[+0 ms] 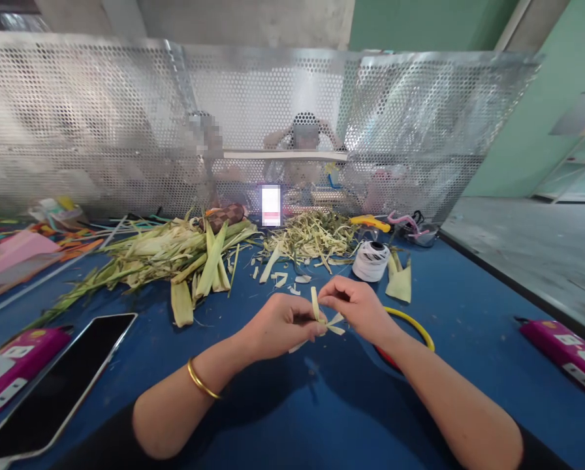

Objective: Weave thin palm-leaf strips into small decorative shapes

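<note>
Husk strips (pixel 315 304), pinched by fingers of the left hand (pixel 281 325), fan out, one standing upright just left of the right hand (pixel 356 305), whose narrowed fingers' hold is unclear.

Husk strips (pixel 315 303): held in the left hand (pixel 285 326), beside the right hand (pixel 356 303), just below centre.
Husk pile (pixel 155 254): laid left of centre, beyond the left hand.
Shreds (pixel 322 235): heaped at centre, left of the spool (pixel 369 264).
Smartphone (pixel 62 385): laid at lower left, on the tabletop (pixel 469 326).
Screen (pixel 273 78): stood behind both heaps, across the upper frame.
</note>
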{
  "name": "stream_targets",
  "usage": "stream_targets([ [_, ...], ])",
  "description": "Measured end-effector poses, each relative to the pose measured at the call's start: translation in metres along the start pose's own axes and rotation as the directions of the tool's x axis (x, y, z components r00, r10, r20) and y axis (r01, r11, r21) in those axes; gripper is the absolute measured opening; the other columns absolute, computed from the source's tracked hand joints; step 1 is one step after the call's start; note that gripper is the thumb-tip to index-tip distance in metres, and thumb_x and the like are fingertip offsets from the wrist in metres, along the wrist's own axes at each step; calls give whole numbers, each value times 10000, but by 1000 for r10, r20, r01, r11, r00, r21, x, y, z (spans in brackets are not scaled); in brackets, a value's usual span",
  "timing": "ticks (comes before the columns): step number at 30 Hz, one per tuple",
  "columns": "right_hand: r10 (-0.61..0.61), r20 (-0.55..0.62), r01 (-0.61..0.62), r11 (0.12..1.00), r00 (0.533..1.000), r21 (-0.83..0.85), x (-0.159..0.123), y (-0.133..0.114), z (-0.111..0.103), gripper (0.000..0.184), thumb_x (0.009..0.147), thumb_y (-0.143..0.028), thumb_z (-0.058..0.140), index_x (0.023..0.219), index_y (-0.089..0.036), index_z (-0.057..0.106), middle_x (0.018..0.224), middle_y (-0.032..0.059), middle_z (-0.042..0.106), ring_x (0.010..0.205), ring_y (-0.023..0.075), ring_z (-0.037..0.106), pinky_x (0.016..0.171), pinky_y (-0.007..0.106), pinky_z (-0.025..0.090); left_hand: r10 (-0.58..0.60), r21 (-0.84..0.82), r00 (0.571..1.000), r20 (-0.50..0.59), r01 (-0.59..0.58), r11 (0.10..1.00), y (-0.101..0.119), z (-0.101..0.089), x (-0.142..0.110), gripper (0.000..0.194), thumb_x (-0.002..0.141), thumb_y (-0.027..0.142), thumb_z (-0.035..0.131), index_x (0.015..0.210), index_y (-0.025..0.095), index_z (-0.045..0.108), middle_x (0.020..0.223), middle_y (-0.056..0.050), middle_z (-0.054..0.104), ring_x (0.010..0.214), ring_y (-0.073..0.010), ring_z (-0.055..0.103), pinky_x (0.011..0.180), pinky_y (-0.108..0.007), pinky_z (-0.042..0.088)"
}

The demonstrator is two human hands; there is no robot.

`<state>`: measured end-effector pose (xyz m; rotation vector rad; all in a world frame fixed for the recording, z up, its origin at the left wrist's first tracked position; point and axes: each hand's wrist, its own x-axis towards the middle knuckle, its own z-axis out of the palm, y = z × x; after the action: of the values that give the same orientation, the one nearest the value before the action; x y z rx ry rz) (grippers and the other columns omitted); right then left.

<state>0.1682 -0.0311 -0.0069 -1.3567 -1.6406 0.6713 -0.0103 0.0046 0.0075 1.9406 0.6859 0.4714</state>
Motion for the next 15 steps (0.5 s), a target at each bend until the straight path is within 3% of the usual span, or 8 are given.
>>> stream_targets([
  [3,191,17,-192,971,981,140,0,3,7,155,717,-337,616,678,-187,618,551,-36,523,504,105,417,501,241,331,18,3,988,-151,-18,1000,-1,0,0,196,733,321,615,766,152,708,631,-20,639,547,-109,511,529,-203,376],
  [7,254,43,-257,960,966,111,-3,3,16,162,725,-330,608,644,-194,576,473,-65,430,448,97,382,454,233,300,23,103,927,-375,16,995,-3,-2,2,199,742,333,611,757,163,713,592,-3,609,548,-112,477,522,-203,341],
  [9,182,29,-182,983,983,34,-6,1,19,127,752,-282,579,656,-198,575,534,-44,485,501,115,449,490,240,349,21,122,900,-436,36,992,-4,-3,2,202,747,333,605,747,161,713,600,-4,614,560,-119,478,523,-207,331],
  [11,15,3,-15,995,1000,-95,-10,-1,19,108,788,-235,551,693,-202,591,641,-13,545,595,134,512,553,247,392,25,142,886,-463,47,989,-5,-4,3,197,752,325,601,714,163,706,597,-5,613,571,-124,483,530,-211,325],
  [13,-179,7,175,948,984,-267,-13,-3,18,147,852,-220,503,752,-206,609,732,14,569,661,142,537,597,248,401,36,183,882,-470,58,981,-5,-5,3,195,751,316,601,652,171,685,553,6,583,555,-121,469,529,-215,310],
  [15,-327,47,313,842,944,-439,-15,-6,14,206,910,-230,441,815,-204,622,776,33,575,662,140,536,590,245,382,54,238,891,-452,62,969,-6,-6,3,194,746,295,600,602,179,658,514,20,546,532,-114,448,526,-217,294],
])
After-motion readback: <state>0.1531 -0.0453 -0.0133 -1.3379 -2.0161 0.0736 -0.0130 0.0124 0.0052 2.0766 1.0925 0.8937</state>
